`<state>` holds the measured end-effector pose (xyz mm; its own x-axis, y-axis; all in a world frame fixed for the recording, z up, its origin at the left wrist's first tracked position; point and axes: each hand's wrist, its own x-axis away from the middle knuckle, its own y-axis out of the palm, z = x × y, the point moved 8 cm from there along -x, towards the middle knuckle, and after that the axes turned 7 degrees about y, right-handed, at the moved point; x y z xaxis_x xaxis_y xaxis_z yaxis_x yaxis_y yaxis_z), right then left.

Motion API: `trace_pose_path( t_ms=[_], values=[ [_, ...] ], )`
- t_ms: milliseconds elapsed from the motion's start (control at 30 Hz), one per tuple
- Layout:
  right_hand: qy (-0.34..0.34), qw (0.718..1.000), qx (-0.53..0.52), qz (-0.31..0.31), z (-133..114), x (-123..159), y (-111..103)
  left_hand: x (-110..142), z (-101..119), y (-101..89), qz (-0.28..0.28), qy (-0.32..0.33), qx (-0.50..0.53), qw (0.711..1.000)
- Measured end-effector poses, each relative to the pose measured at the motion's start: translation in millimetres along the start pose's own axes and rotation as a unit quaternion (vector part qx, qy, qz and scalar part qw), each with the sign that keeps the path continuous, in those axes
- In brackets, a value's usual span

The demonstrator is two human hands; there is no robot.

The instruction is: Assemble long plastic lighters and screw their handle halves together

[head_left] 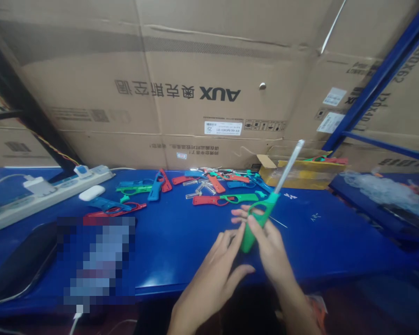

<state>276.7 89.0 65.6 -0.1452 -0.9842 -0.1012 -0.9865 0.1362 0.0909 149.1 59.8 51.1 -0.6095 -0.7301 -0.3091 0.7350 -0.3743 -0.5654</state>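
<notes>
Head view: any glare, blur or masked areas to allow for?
Head view: a pale glare patch on the table near its front edge; head view, right edge: the clear plastic blurred; head view, lower left: pixel blocks hiding detail; head view, centre: the lighter readable.

Both forearms bare, converging from bottom edge. Left forearm (192,307) slants up to right; left hand (221,256) shows its back — fingers nearly straight, thumb spread well apart. Right forearm (293,298) leans up to left; right hand (270,244) clasped — thumb in front, fingers behind, tips pointing left.
</notes>
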Motion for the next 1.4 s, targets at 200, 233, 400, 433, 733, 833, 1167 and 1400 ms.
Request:
trace_pose_path(
  t_ms=[200, 233, 400, 433, 733, 833, 1167, 1400],
  values=[
    [0.011, 0.994, 0.083, 0.062, -22, -77, -74, 1, -7, 1.2, -0.006, -0.025, 0.004, 1.0],
    [0.013, 0.985, 0.157, 0.068, -27, -92, -82, 1, -9, 2.1, -0.007, -0.03, 0.011, 0.999],
    [-0.067, 0.855, 0.495, 0.139, -47, -124, -104, 1, -10, 1.9, 0.003, -0.021, 0.018, 1.0],
    [-0.059, 0.84, 0.522, 0.135, -43, -126, -106, 1, -10, 1.8, 0.004, -0.018, 0.018, 1.0],
    [-0.048, 0.787, 0.597, 0.148, -33, -121, -111, 0, -7, -1.8, 0.009, -0.008, 0.032, 0.999],
    [-0.029, 0.791, 0.597, 0.13, -28, -121, -107, 0, -5, -2.2, 0.004, -0.007, 0.035, 0.999],
    [-0.038, 0.795, 0.591, 0.13, -29, -120, -106, 2, -10, 0.4, -0.007, -0.035, 0.034, 0.999],
    [-0.037, 0.781, 0.612, 0.114, -30, -116, -107, 1, -9, -0.5, -0.006, -0.04, 0.045, 0.998]
  ],
)
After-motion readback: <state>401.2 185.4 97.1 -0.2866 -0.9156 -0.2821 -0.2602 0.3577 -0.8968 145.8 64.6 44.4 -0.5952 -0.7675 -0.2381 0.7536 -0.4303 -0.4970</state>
